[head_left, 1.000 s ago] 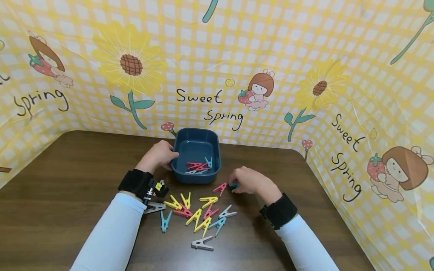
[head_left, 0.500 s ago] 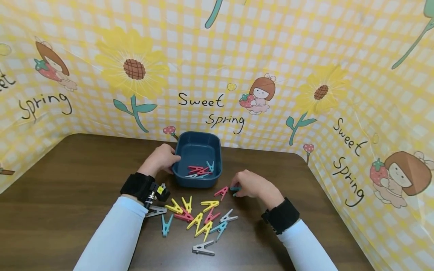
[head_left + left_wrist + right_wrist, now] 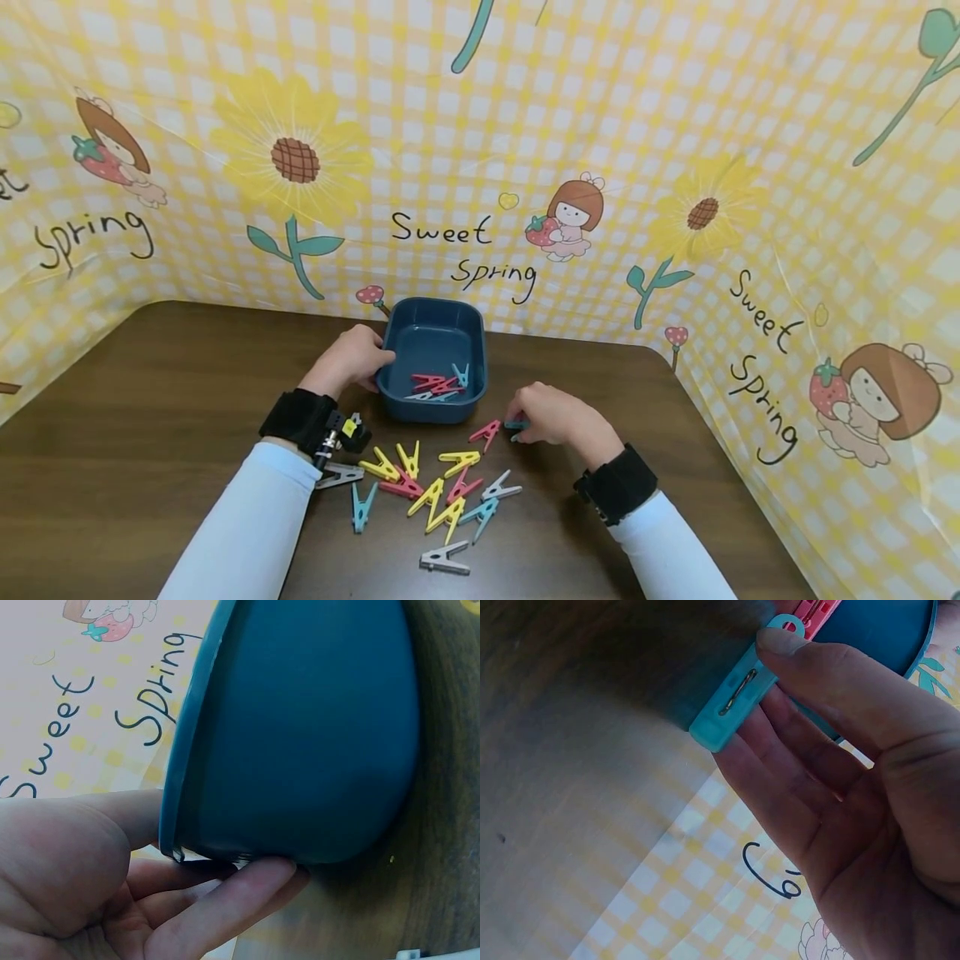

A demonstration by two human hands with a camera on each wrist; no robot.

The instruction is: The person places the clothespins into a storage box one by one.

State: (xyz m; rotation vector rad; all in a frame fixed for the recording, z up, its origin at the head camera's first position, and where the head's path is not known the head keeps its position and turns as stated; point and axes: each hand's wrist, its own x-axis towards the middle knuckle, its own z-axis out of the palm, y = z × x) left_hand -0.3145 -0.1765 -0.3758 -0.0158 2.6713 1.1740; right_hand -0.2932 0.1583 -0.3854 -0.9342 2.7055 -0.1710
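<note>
A dark blue plastic bin stands near the back of the table, with several red, blue and white clothespins inside. My left hand grips its left side; in the left wrist view the thumb goes over the rim and the fingers lie under the outer wall. To the right of the bin, my right hand pinches a blue clothespin by one end between thumb and fingers, low at the table. Close to those fingertips lies a red clothespin.
In front of the bin, several loose clothespins lie scattered: yellow, red, blue and grey. A white one lies to the right of this group. A yellow checked cloth rises behind the wooden table.
Only the head view has shifted a little. Both hands keep their places on the bin and the blue clothespin.
</note>
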